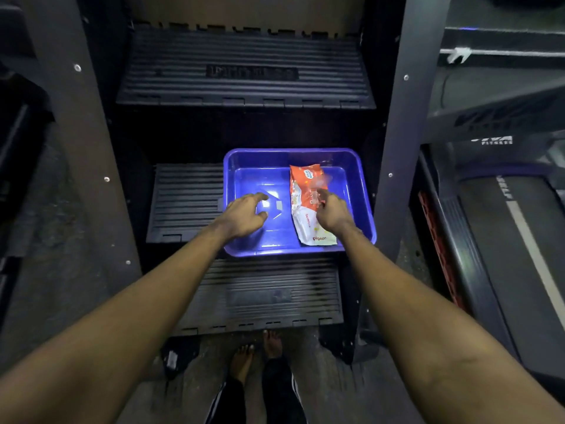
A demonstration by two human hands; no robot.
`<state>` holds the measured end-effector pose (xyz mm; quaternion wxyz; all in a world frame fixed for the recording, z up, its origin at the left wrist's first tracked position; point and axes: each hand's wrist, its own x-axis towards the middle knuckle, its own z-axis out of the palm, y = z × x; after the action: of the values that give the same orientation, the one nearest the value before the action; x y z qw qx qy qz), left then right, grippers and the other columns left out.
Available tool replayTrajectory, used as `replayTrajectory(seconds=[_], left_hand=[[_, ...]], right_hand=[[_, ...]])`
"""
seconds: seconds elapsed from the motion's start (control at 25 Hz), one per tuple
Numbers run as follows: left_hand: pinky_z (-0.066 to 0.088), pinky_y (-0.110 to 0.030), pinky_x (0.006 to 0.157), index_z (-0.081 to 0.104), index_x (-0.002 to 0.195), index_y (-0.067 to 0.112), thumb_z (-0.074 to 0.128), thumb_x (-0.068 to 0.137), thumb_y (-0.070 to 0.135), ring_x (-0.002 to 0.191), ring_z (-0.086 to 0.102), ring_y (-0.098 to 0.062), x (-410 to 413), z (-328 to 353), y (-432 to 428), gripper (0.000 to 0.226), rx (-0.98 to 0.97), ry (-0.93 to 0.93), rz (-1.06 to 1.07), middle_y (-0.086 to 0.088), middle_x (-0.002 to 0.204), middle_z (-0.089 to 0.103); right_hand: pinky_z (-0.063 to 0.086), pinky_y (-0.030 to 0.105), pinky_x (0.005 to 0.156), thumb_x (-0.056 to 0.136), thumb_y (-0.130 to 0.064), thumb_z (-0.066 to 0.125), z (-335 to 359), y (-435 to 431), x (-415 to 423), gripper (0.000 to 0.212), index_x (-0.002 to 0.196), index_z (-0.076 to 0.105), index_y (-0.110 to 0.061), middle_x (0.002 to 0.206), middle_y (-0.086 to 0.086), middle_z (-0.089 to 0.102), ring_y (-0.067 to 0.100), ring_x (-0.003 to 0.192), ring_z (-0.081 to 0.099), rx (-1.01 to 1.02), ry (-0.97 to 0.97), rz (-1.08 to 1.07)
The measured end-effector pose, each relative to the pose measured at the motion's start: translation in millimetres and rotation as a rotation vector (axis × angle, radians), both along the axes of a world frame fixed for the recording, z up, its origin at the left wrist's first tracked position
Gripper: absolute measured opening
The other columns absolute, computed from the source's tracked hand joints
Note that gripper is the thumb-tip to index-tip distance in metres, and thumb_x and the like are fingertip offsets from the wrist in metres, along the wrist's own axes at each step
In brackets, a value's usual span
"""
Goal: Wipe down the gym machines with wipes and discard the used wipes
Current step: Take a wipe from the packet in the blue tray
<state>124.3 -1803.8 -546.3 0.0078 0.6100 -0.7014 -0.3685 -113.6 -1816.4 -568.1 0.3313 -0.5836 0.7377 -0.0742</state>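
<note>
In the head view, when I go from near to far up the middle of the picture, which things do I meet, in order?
From near to far: bare feet → lowest ribbed step → blue tub, with the wipes pack inside it → top ribbed step.

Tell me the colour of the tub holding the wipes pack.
The tub is blue, best seen in the head view; the wipes pack is orange and white.

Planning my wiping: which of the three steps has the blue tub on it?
The middle step: the blue tub, holding the wipes pack, sits on its right. Top step and bottom step hold no tub.
</note>
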Motion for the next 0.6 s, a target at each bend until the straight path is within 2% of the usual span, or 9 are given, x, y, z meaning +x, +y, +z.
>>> replayTrajectory(seconds=[0.16,0.24,0.36,0.44,0.56,0.6], left_hand=[[0.037,-0.046,0.111,0.045,0.143,0.019,0.05,0.087,0.036,0.133,0.048,-0.028,9,-3,-8,0.059,0.043,0.009,0.039,-0.007,0.146,0.049],[0.037,-0.045,0.111,0.045,0.144,0.018,0.053,0.09,0.031,0.133,0.048,-0.028,12,-4,-10,0.056,0.039,0.012,0.052,-0.008,0.147,0.048],[0.037,-0.045,0.111,0.046,0.143,0.016,0.056,0.093,0.026,0.132,0.048,-0.029,15,-6,-12,0.052,0.02,0.022,0.055,-0.009,0.146,0.049],[0.037,-0.045,0.111,0.047,0.142,0.016,0.056,0.093,0.024,0.132,0.048,-0.029,17,-7,-13,0.051,0.012,0.023,0.054,-0.009,0.145,0.05],[0.035,-0.041,0.112,0.047,0.142,0.014,0.056,0.094,0.023,0.134,0.047,-0.026,20,-10,-14,0.05,-0.006,0.017,0.046,-0.008,0.146,0.05],[0.034,-0.04,0.113,0.047,0.142,0.014,0.056,0.094,0.023,0.135,0.046,-0.026,21,-11,-14,0.05,-0.01,0.011,0.041,-0.007,0.147,0.049]], right_hand=[[0.054,0.045,0.086,0.098,-0.011,0.043,-16,-15,3,0.04,0.134,0.057,-0.022,0.122,0.019,0.065,0.041,0.106,0.062,-0.009,0.018,-0.033],[0.054,0.04,0.082,0.099,-0.017,0.049,-22,-18,5,0.031,0.126,0.062,-0.02,0.118,0.017,0.067,0.037,0.102,0.064,-0.023,0.025,-0.059],[0.051,0.034,0.072,0.099,-0.012,0.05,-28,-18,4,0.029,0.123,0.064,-0.02,0.116,0.014,0.068,0.034,0.1,0.065,-0.039,0.049,-0.055],[0.053,0.037,0.069,0.097,-0.008,0.048,-29,-20,3,0.033,0.121,0.067,-0.021,0.112,0.013,0.069,0.033,0.097,0.065,-0.045,0.055,-0.063],[0.049,0.036,0.061,0.096,-0.009,0.051,-35,-26,3,0.023,0.106,0.071,-0.014,0.094,0.007,0.068,0.027,0.083,0.064,-0.029,0.059,-0.045],[0.052,0.037,0.062,0.096,-0.01,0.055,-35,-27,4,0.019,0.102,0.072,-0.013,0.092,0.007,0.069,0.027,0.083,0.066,-0.027,0.055,-0.047]])
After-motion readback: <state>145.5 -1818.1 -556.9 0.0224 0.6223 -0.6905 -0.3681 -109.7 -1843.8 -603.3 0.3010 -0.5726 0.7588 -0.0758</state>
